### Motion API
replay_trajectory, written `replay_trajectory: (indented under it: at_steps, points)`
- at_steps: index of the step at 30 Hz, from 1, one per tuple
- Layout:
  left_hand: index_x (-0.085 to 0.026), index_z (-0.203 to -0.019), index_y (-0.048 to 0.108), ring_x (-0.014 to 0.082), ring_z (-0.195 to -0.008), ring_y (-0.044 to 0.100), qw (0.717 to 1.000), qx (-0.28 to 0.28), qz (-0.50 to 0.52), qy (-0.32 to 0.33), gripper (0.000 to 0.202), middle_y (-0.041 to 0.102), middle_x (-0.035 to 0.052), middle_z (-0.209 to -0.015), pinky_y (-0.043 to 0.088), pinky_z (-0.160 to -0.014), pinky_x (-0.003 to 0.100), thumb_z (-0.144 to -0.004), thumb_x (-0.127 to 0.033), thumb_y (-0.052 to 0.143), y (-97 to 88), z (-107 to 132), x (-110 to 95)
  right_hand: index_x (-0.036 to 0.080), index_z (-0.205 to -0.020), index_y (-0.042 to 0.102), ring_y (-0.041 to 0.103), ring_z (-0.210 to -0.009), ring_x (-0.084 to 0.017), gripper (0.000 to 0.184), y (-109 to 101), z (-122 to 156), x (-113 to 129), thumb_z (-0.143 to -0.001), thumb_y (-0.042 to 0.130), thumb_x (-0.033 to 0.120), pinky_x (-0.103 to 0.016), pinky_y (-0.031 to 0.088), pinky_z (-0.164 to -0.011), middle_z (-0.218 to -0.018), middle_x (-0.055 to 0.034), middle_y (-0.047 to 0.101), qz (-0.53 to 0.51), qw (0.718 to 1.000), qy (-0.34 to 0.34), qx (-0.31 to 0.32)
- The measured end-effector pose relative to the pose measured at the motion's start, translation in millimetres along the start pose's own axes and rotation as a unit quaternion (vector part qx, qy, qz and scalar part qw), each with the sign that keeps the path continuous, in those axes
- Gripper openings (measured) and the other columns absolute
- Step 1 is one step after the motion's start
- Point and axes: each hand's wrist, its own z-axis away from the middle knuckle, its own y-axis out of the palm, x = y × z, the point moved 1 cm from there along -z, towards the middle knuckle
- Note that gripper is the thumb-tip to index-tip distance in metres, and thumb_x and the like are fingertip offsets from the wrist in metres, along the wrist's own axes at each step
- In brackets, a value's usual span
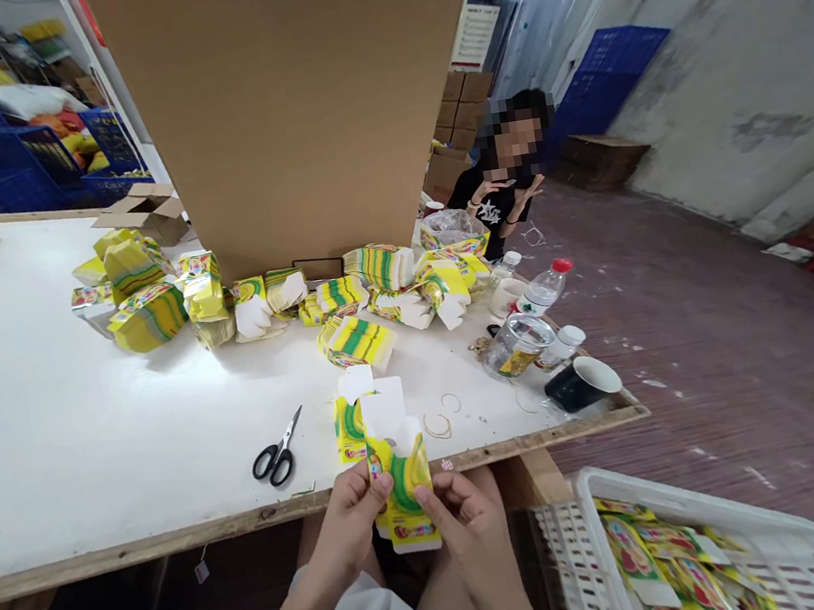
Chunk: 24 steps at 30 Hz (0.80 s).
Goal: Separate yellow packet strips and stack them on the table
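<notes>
Both my hands hold a small yellow-and-green paper carton [404,482] just below the table's front edge. My left hand [351,525] grips its left side with the thumb on the front. My right hand [468,524] pinches its right side. The carton's white top flaps stand open. A second flat carton [349,419] lies on the table right behind it. Black-handled scissors [278,451] lie on the white table [55,445] to the left of my hands. Several bundles of the same flat cartons [151,316] are heaped further back along the table.
A tall brown cardboard sheet [287,100] stands upright behind the bundles. Rubber bands [439,425], a dark mug [583,383], a glass jar [514,342] and a plastic bottle [545,288] sit near the table's right corner. A white crate [577,544] with finished cartons stands at lower right. A person [507,180] sits beyond the table.
</notes>
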Motion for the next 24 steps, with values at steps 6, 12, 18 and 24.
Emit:
replay_trajectory:
  at_steps: [6,12,18,24]
  points:
    - [-0.025,-0.135,0.037,0.0199,-0.084,0.068,0.993,-0.063,-0.076,0.072,0.062,0.072,0.0057,-0.097,0.051,-0.078,0.03,-0.082,-0.036,0.069,-1.9,4,0,0.02,-0.087,0.065,0.066,-0.073,-0.022,0.027,-3,0,-2,-0.075,0.075,0.042,-0.031,0.056,-0.066,-0.08,-0.0041,0.07,0.073,0.996,-0.053,-0.013]
    - [-0.022,-0.126,0.051,0.0185,-0.084,0.063,0.99,0.064,-0.116,0.038,0.045,0.069,0.0039,-0.089,0.047,-0.076,0.027,-0.085,-0.031,0.066,-6.1,13,-16,0.023,-0.119,0.061,0.066,-0.089,-0.022,0.042,-15,-6,19,-0.083,0.067,0.042,-0.029,0.054,-0.077,-0.102,-0.0064,0.07,0.107,0.988,-0.085,0.076]
    - [-0.025,-0.121,0.05,0.0183,-0.084,0.067,0.989,0.146,-0.001,-0.024,0.047,0.071,0.0056,-0.094,0.049,-0.073,0.027,-0.081,-0.028,0.072,-1.9,18,-21,0.02,-0.072,0.067,0.06,-0.068,-0.018,0.033,-23,-10,31,-0.091,0.056,0.044,-0.026,0.047,-0.065,-0.069,-0.0021,0.065,0.198,0.964,-0.142,0.109]
    - [-0.022,-0.128,0.052,0.0226,-0.089,0.069,0.992,0.114,-0.039,-0.03,0.056,0.072,0.01,-0.104,0.052,-0.078,0.032,-0.078,-0.028,0.075,-7.4,14,-14,0.023,-0.097,0.06,0.063,-0.075,-0.019,0.025,-28,-14,25,-0.086,0.063,0.046,-0.027,0.049,-0.067,-0.084,-0.0034,0.069,0.129,0.983,-0.128,0.014]
